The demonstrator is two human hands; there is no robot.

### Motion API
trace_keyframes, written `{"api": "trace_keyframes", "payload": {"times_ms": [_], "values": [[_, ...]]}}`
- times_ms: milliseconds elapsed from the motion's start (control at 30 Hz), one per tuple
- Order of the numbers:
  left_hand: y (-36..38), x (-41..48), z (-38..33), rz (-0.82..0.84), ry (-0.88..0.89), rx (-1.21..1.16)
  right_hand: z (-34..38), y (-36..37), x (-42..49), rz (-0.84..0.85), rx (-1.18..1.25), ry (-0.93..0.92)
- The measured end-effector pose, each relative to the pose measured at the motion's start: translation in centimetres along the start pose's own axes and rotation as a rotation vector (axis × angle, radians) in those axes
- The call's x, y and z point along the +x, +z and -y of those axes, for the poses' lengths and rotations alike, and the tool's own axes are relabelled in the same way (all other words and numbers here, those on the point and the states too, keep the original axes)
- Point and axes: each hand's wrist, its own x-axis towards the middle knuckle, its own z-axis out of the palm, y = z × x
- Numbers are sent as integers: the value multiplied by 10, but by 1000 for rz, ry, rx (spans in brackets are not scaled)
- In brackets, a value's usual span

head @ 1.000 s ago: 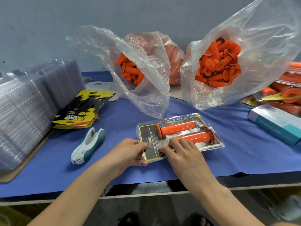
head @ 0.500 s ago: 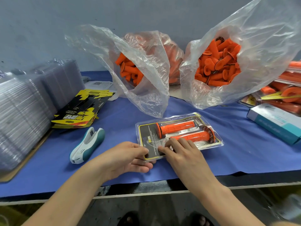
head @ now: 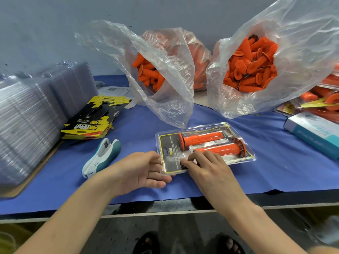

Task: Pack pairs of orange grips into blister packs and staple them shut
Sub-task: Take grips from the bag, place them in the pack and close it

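The blister pack (head: 170,143) lies flat mid-table on the blue cloth (head: 275,173), two orange grips (head: 200,138) side by side inside. My right hand (head: 207,169) presses straight fingers onto its lid at the 7 o'clock corner; my left hand (head: 139,171) is loosely spread, fingertips touching the 8 o'clock edge. I judge the lid needs snapping down all round, edges aligned, before stapling. The stapler (head: 102,156) lies at 9 o'clock, bags of loose grips (head: 253,70) at 12 and 1 o'clock

The head camera (the only view, wide-angle) is looking forward and down from above the table (head: 275,180) edge, sitting close, facing the wall (head: 55,24).
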Motion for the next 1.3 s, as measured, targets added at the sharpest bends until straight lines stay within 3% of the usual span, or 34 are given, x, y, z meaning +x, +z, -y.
{"api": "trace_keyframes", "payload": {"times_ms": [300,900,1300], "values": [[-3,-1,2,62,48,112,-2,0,-2,7,18,-3],[-16,1,7,114,74,-37,0,4,0,-157,77,25],[-14,0,1,294,72,-66,4,3,0,-204,143,102]]}}
